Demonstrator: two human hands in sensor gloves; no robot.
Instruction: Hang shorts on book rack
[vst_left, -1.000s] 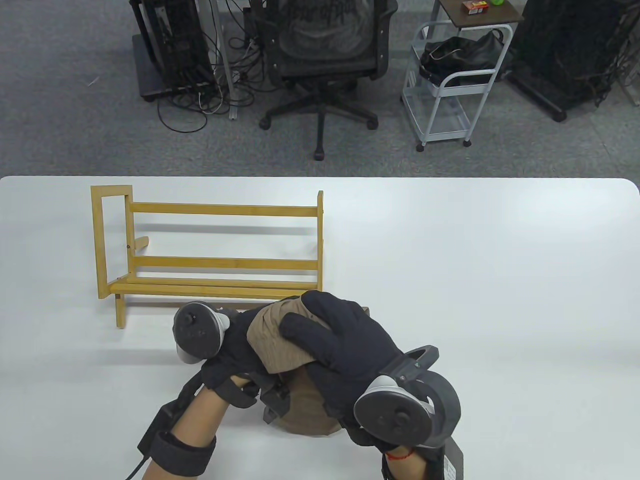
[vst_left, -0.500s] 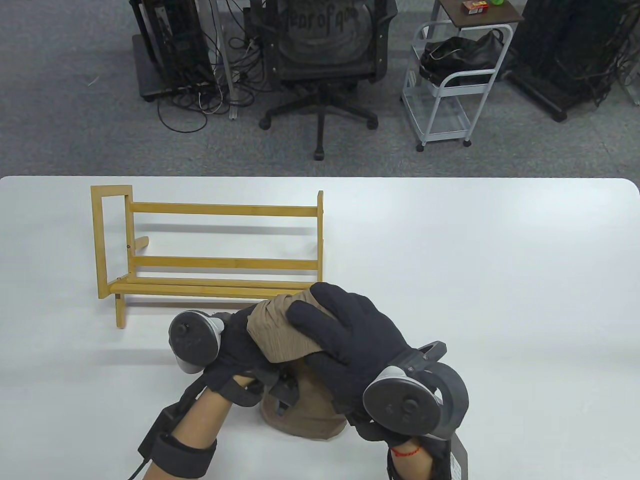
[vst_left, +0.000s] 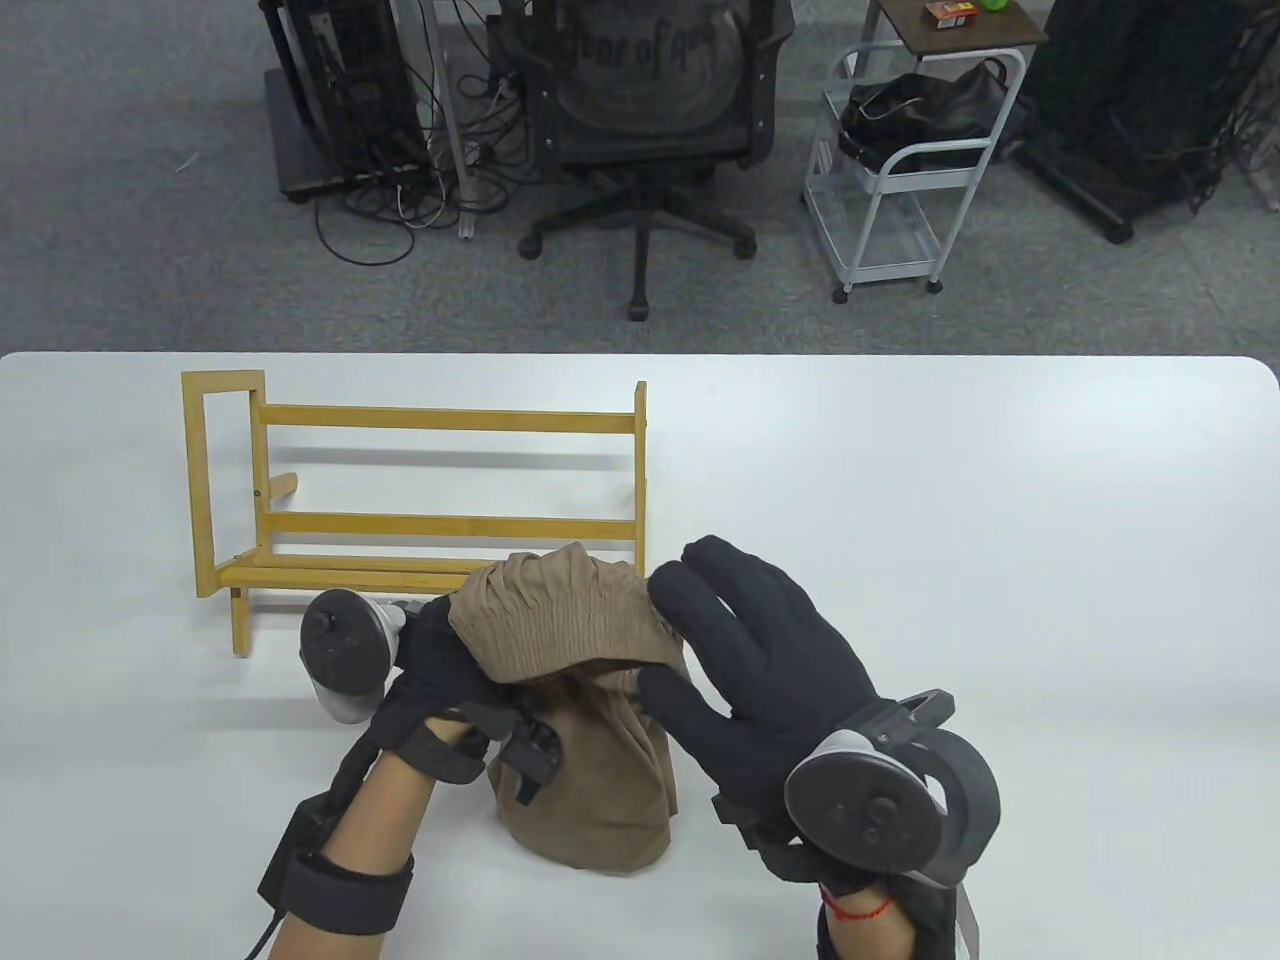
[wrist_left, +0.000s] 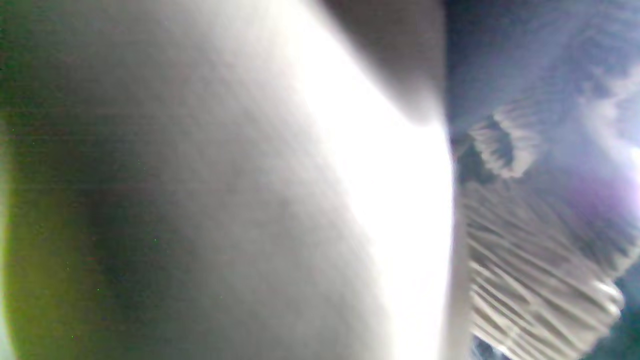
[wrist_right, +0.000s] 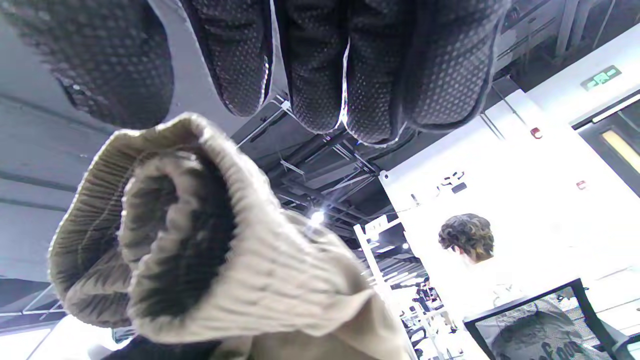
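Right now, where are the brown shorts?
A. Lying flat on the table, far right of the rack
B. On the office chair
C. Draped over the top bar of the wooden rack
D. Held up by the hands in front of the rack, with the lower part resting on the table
D: the shorts are bunched between the left hand and right hand, their bottom on the table, and the rack bars are bare.
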